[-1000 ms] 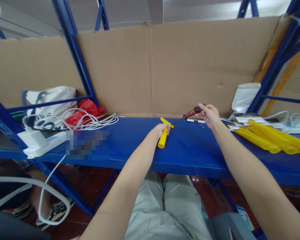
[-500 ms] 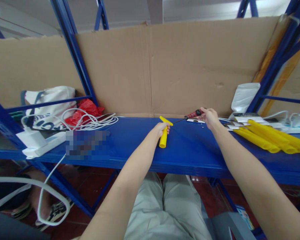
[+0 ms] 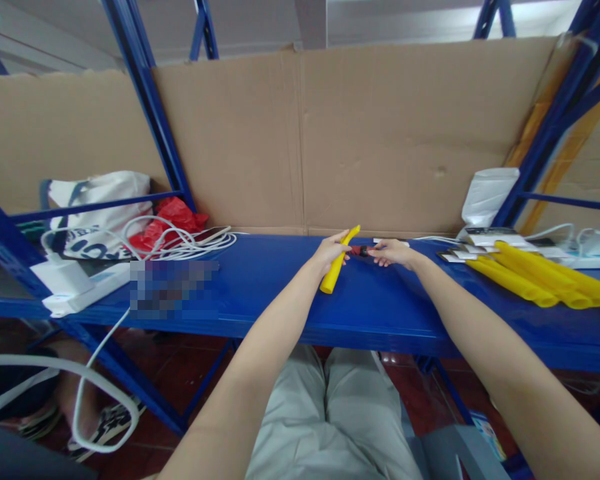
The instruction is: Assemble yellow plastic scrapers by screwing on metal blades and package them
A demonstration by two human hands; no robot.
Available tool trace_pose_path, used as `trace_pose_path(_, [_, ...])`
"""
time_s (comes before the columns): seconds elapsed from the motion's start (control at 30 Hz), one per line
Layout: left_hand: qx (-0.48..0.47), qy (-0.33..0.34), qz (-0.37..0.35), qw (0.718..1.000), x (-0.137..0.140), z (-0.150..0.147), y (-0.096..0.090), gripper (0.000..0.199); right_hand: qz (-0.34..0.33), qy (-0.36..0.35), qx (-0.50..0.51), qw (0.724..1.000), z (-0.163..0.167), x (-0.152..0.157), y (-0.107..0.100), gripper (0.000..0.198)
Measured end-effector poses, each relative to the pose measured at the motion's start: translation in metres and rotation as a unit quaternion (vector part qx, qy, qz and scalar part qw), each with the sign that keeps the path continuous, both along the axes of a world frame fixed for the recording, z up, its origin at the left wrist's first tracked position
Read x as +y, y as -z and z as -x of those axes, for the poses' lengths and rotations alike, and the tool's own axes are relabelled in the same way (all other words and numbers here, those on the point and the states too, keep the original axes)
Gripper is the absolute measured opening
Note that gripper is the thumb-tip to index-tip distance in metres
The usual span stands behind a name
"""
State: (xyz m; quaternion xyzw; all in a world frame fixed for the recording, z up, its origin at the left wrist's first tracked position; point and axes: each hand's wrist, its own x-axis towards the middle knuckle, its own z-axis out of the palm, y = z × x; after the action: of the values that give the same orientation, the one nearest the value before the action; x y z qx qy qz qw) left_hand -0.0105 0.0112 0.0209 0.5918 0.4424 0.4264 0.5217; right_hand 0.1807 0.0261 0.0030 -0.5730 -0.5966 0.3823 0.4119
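In the head view, my left hand is wrapped around a yellow T-shaped plastic handle. Its round, hollow lower end points toward me and its crosspiece tilts up past my fingers. My right hand grips a red-and-black screwdriver by the rear of its grip, fingers closed. The screwdriver lies sideways, with the front of its grip close against the yellow handle near my left fingertips. Its metal shaft does not show; whether it passes into or behind the handle I cannot tell.
Several yellow tubular handles lie at the right beside small flat packets. White cables, a power strip and a red plastic bag occupy the left. Cardboard stands behind the blue shelf.
My right hand has moved left and slightly down with the screwdriver, bringing its grip up to the yellow handle. The shaft has gone out of sight. The handle has turned in my left hand.
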Motion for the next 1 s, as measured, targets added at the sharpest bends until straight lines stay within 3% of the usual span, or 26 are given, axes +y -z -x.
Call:
trace_pose_path(0.17, [0.159,0.003,-0.103,0.982,0.006,-0.001,0.012,0.05,-0.081,-0.019,-0.063,0.995,0.008,0.006,0.007,0.02])
trace_pose_path(0.33, [0.285,0.003,-0.159,0.945,0.008,0.0,0.017,0.048,-0.102,-0.013,-0.062,0.993,0.002,0.016,0.009,0.026])
trace_pose_path(0.4, [0.319,0.004,-0.171,0.932,0.005,0.0,0.014,0.049,-0.121,0.03,-0.127,0.984,-0.006,0.018,0.006,0.027])
trace_pose_path(0.5, [0.348,0.009,-0.19,0.918,0.0,0.001,0.009,0.05,-0.139,0.111,-0.291,0.94,-0.026,0.016,-0.002,0.028])
trace_pose_path(0.6, [0.385,0.004,-0.217,0.897,-0.002,0.0,0.007,0.05,-0.076,0.183,-0.417,0.887,-0.049,0.008,-0.008,0.034])
trace_pose_path(0.7, [0.437,-0.006,-0.261,0.861,-0.001,0.001,0.008,0.048,0.001,0.214,-0.47,0.856,-0.063,0.0,-0.009,0.031])
trace_pose_path(0.83, [0.488,0.009,-0.31,0.816,0.0,0.003,0.011,0.048,0.064,0.202,-0.491,0.845,-0.064,-0.006,-0.009,0.031])
trace_pose_path(1.0, [0.53,0.038,-0.328,0.781,-0.002,0.0,0.013,0.044,0.066,0.195,-0.5,0.841,-0.059,-0.005,-0.007,0.036])
